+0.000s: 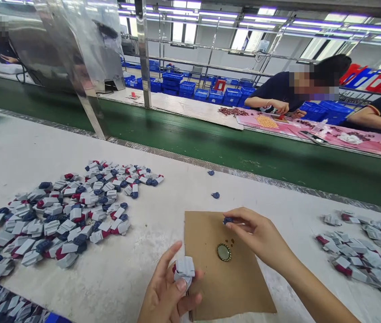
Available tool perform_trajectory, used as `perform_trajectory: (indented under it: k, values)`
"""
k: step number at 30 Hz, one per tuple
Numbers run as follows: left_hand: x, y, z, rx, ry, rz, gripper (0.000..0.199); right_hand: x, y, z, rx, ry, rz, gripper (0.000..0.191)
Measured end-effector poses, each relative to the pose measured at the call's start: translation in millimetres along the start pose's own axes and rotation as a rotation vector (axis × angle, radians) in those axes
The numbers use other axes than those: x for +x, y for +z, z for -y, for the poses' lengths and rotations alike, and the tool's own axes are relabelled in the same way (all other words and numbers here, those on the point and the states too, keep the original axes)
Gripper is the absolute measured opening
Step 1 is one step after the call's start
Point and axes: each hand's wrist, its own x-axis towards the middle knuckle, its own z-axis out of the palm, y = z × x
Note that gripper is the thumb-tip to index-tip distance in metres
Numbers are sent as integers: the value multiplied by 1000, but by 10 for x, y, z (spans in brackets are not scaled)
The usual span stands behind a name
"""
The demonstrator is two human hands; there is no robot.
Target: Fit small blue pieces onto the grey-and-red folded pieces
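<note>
Clamping left fingers on block, right fingers on piece, white table, green conveyor

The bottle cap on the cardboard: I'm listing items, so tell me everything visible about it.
The bottle cap is round and metallic-looking, with a crimped rim. It lies open side up on the brown cardboard, beside a few dark spots; its inside looks shiny and greenish, perhaps holding liquid. Neither the left hand nor the right hand touches it.
</note>
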Motion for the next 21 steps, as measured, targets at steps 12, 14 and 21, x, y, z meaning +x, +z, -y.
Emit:
perform_trajectory:
  k: [12,14,21]
  values:
    - [-21,99,110,13,-10,-128,19,-441,-79,-6,406,248,-21,28]
    - [-30,113,122,-6,6,-151,27,-455,-54,7,454,267,-4,28]
    - [61,19,221,-107,106,-175,27,-507,101,-6,507,251,-85,27]
